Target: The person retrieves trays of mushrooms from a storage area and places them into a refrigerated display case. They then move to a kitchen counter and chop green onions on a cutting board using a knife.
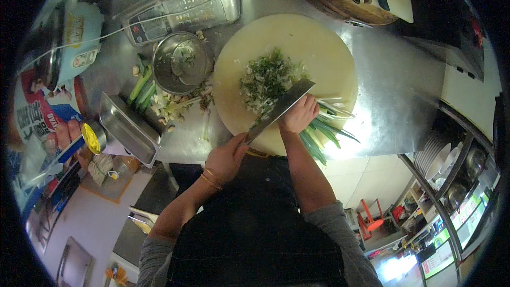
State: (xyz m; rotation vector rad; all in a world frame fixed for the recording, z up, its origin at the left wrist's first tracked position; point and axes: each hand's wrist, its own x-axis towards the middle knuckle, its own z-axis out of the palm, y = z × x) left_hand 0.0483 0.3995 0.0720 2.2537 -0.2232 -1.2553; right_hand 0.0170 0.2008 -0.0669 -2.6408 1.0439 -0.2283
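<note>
On a round, pale cutting board, my left hand grips the handle end of a cleaver. The broad blade slants up and to the right. My right hand has its fingers curled close behind the blade's far end; its palm and whatever lies under it are hidden. A heap of chopped scallions lies along the blade's far side. Uncut scallions stretch rightward from beside my right hand, and their leaves hang over the board's near edge.
Left of the board are a steel bowl with scallion bits, vegetable trimmings, leek-like stalks and a rectangular steel pan. A cord crosses over a plastic-covered scale. Plates stand on a right-hand rack.
</note>
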